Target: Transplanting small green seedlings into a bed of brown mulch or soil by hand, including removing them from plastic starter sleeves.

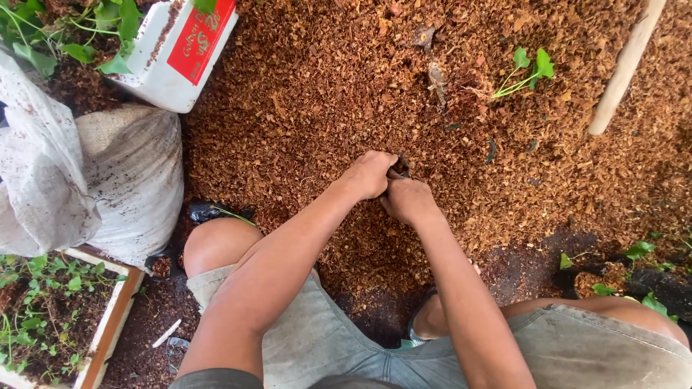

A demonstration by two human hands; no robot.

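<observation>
- A person crouches over a wide bed of reddish-brown coconut husk chips (324, 94), seen from above, with both bare knees and grey shorts at the bottom of the view.
- The left hand (369, 173) and the right hand (408, 200) meet knuckle to knuckle at the middle of the bed, pressed down into the chips.
- Between the two hands sits a small dark thing (401, 168), perhaps the rim of a little planting bag or pot; most of it is hidden, so I cannot say what it is.
- The fingers of both hands are curled tightly closed. The left fingers wrap down into the chips beside the dark thing; the right fingers bunch against it. Whether either hand truly grips it, or only a fistful of chips, cannot be told.
- To do this work well, it seems best to keep both hands low and close together, pack the loose chips evenly around the dark thing, and press gently so nothing tips or spills.
- A small green seedling (525, 70) lies on the chips up and to the right, well apart from the hands.
- A pale wooden pole (626, 66) slants across the upper right corner.
- At left stand a filled grey sack (133, 173), a white container with a red label (173, 50), and a wooden tray of seedlings (50, 310).
</observation>
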